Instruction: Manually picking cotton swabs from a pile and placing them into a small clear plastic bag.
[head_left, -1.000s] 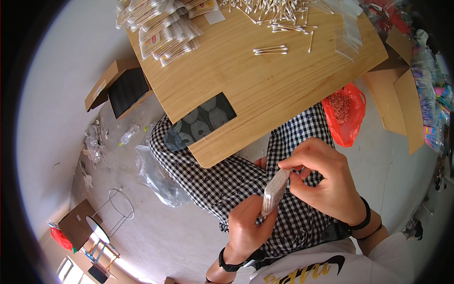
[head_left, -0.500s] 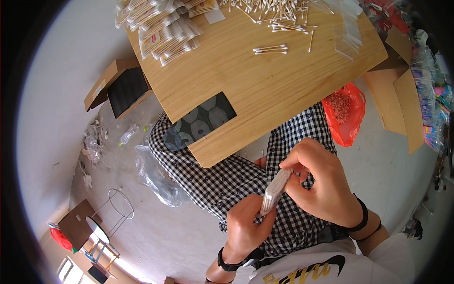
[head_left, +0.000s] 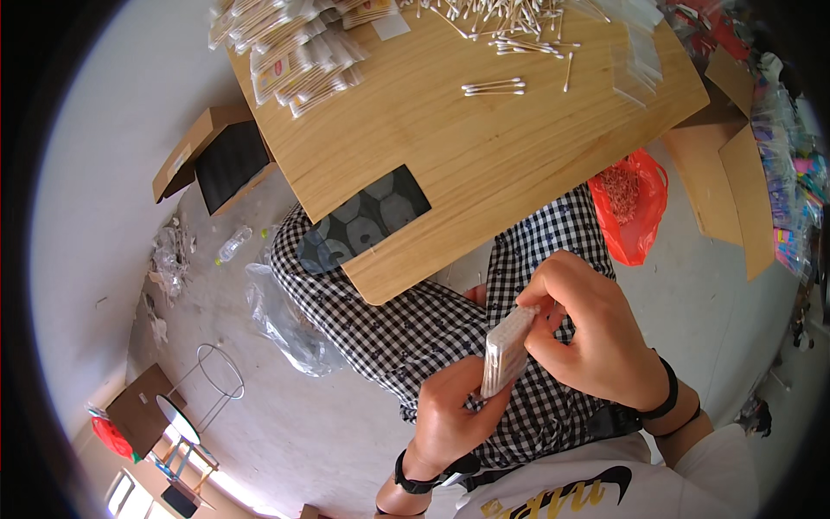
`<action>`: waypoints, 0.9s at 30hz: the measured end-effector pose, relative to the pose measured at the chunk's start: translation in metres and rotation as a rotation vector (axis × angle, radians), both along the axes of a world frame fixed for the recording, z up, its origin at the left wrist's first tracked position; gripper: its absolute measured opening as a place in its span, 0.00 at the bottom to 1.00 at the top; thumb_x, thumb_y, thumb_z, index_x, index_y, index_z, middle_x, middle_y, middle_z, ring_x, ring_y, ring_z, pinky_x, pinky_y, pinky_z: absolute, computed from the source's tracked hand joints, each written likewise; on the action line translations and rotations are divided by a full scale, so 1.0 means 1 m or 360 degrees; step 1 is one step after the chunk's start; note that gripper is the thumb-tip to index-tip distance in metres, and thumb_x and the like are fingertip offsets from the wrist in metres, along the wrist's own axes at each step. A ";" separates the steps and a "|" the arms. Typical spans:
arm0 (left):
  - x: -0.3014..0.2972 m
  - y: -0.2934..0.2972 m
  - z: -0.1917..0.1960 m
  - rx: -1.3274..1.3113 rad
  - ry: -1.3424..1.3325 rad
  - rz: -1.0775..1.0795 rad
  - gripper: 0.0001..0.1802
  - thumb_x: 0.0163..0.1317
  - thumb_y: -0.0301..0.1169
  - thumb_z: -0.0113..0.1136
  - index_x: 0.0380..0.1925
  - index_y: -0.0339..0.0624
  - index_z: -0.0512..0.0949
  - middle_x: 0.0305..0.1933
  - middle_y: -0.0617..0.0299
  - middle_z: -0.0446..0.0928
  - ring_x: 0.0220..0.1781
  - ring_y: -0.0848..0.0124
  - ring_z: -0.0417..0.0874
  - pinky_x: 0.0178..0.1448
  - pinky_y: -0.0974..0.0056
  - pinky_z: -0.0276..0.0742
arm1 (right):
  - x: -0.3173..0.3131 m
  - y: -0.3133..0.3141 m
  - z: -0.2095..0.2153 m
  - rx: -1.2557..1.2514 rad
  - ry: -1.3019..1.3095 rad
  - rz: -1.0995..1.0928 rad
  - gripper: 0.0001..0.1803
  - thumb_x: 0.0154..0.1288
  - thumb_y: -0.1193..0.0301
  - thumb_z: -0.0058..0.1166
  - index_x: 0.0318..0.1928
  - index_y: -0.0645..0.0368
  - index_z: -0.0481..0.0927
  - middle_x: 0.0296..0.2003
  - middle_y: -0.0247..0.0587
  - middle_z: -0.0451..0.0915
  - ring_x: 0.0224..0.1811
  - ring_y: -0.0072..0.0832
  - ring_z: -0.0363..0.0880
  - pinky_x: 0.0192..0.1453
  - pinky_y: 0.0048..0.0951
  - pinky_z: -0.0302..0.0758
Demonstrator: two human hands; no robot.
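Left hand [head_left: 451, 417]: gripping the lower end of a clear packet of cotton swabs [head_left: 506, 350].
Right hand [head_left: 590, 336]: fingers pinching the packet's top.
Wooden table [head_left: 484, 147]: loose swabs scattered.

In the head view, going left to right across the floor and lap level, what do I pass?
Open cardboard box → clear plastic bottle → crumpled clear plastic bag → left hand → small clear packet → right hand → red plastic bag.
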State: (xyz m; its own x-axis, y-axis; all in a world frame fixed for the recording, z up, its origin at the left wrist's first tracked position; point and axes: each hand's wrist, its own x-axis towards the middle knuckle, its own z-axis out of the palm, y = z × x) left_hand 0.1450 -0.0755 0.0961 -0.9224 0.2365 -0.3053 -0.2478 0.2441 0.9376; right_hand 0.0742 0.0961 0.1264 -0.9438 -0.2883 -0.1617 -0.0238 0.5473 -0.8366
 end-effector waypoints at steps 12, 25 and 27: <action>0.003 0.003 -0.002 -0.0069 0.0036 0.0000 0.06 0.47 0.20 0.65 0.24 0.34 0.76 0.19 0.57 0.71 0.17 0.65 0.71 0.22 0.66 0.65 | 0.003 -0.003 -0.002 0.0048 0.0047 -0.0028 0.10 0.48 0.82 0.54 0.33 0.62 0.69 0.27 0.42 0.70 0.25 0.36 0.73 0.28 0.31 0.72; 0.003 -0.022 -0.002 0.0936 -0.0855 -0.0004 0.10 0.58 0.21 0.62 0.40 0.30 0.80 0.33 0.56 0.83 0.32 0.74 0.83 0.36 0.73 0.79 | -0.010 0.027 -0.010 -0.0835 -0.0871 -0.0005 0.11 0.51 0.80 0.55 0.39 0.66 0.78 0.36 0.38 0.79 0.35 0.21 0.78 0.41 0.21 0.77; 0.004 -0.022 -0.001 0.1025 -0.0925 0.0052 0.11 0.59 0.22 0.62 0.41 0.29 0.79 0.32 0.56 0.83 0.31 0.75 0.83 0.35 0.73 0.79 | -0.009 0.028 -0.009 -0.0879 -0.0961 -0.0040 0.12 0.51 0.79 0.56 0.39 0.66 0.78 0.36 0.38 0.79 0.36 0.21 0.78 0.42 0.21 0.77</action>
State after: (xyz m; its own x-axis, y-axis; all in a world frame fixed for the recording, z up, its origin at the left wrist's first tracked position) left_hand 0.1489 -0.0978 0.0947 -0.6711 0.5014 -0.5462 -0.7280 -0.3061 0.6134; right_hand 0.0650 0.1236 0.1171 -0.7466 -0.4551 -0.4852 0.5240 0.0469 -0.8504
